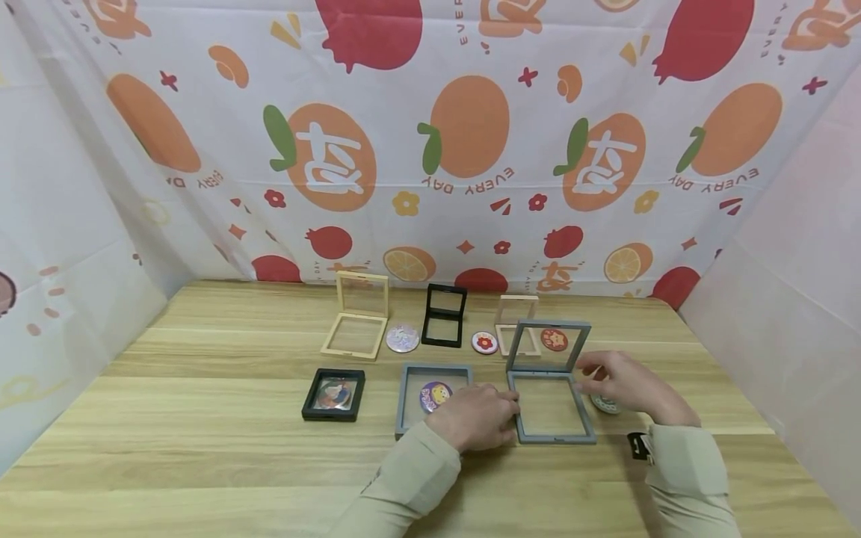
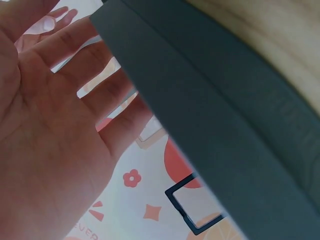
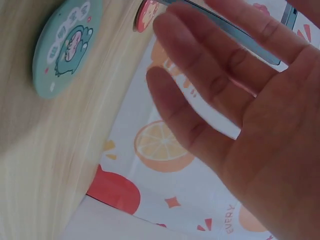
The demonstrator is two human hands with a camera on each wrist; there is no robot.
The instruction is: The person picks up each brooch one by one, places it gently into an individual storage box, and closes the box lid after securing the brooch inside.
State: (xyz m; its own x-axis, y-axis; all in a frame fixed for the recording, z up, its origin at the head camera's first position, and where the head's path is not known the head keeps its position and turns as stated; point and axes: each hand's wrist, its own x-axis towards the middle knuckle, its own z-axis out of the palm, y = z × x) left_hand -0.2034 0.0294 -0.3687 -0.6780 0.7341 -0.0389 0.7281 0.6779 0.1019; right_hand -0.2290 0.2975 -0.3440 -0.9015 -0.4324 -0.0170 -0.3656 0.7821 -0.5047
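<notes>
A grey-blue display frame (image 1: 554,441) lies open on the table, its hinged lid tilted up at the back. My left hand (image 1: 476,416) reaches to its left side, fingertips right at the edge. Straight fingers of this hand show in the left wrist view, partly behind a large dark frame edge (image 2: 200,120). At the opened frame's other side is my right hand (image 1: 625,385), fingers loosely bent near the lid's lower corner. In the right wrist view, a green badge with a cartoon figure (image 3: 70,47) lies on the table beyond these fingers.
Left of my left hand sits another grey frame (image 1: 403,400) with a purple badge (image 1: 433,394). A black frame (image 1: 307,403) holds a round badge. Behind stand open yellow (image 1: 354,353), black (image 1: 442,344) and pink (image 1: 518,299) frames, with several badges between. A small black item (image 1: 637,446) lies by the right sleeve.
</notes>
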